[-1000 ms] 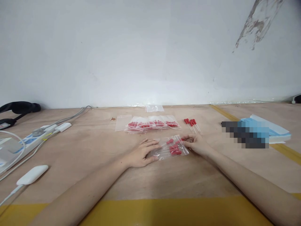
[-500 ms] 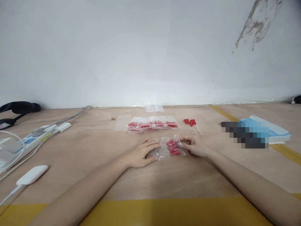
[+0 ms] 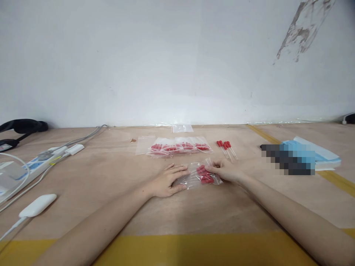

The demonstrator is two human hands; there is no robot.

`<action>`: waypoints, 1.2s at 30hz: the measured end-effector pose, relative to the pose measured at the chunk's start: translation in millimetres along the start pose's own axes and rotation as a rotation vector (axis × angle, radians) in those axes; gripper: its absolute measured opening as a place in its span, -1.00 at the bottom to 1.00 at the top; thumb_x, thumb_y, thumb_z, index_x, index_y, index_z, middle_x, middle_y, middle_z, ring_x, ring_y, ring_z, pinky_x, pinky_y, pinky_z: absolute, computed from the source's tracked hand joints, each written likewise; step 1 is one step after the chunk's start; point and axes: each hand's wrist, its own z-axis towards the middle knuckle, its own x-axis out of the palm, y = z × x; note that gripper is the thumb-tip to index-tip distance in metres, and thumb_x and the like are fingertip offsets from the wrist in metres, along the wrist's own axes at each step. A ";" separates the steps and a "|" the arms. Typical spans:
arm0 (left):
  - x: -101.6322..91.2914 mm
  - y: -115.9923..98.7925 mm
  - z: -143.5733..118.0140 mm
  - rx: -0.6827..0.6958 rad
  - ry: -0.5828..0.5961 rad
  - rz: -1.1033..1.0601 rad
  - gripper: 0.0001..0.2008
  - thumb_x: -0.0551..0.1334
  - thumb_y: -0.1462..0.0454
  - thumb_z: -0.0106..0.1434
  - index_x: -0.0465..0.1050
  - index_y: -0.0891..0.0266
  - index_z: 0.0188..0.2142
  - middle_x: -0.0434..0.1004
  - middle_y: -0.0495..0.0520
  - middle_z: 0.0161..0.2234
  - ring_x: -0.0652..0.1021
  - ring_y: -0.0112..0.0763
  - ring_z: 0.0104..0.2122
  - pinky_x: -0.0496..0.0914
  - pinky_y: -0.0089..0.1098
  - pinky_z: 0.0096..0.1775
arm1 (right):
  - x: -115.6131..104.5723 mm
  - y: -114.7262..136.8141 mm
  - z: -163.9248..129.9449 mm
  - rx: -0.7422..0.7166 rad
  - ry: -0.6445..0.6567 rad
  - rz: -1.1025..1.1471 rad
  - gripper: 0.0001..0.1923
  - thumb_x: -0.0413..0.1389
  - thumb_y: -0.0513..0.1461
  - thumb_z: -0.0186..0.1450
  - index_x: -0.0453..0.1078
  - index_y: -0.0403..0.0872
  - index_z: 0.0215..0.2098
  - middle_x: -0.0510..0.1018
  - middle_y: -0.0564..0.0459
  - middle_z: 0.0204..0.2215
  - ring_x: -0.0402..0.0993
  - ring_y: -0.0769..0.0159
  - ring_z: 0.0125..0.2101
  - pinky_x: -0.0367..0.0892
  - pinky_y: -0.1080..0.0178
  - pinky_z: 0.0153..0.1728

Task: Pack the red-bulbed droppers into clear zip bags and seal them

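Observation:
A clear zip bag (image 3: pixel 193 179) lies on the table between my hands. In it are several droppers with red bulbs (image 3: pixel 206 180), their clear stems pointing left. My left hand (image 3: pixel 168 181) rests flat on the table at the bag's left end, fingers spread and touching the plastic. At the other end my right hand (image 3: pixel 222 170) pinches the bag's open edge, thumb over the topmost red bulb; some fingers are hidden behind it. Just beyond, several loose droppers (image 3: pixel 226 145) lie side by side. A row of filled bags (image 3: pixel 180 146) overlaps behind the one I handle.
Further back lie a flat plastic bag (image 3: pixel 145 145) and another bag (image 3: pixel 182 128) by the wall. On the left are a power strip (image 3: pixel 33 166), cables and a white charger (image 3: pixel 38 206). Blue face masks (image 3: pixel 327 157) and a blurred dark object (image 3: pixel 288 160) sit on the right.
My right thumb and fingers have shifted left over the bag's edge onto the red bulbs. The upper bulbs are bunched a little closer. My left hand has stayed put.

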 end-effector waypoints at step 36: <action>-40.6 115.9 -55.7 -0.917 -0.398 0.368 -0.65 -0.06 0.22 0.23 0.49 0.22 -0.25 0.48 0.15 -0.11 0.48 -0.12 -0.12 0.35 -0.24 -0.12 | -107.4 17.1 38.3 0.168 -0.725 -0.876 -0.81 0.13 -0.11 0.03 0.35 -0.09 -0.56 0.50 -0.07 -0.50 0.44 0.15 -0.34 0.26 0.27 -0.44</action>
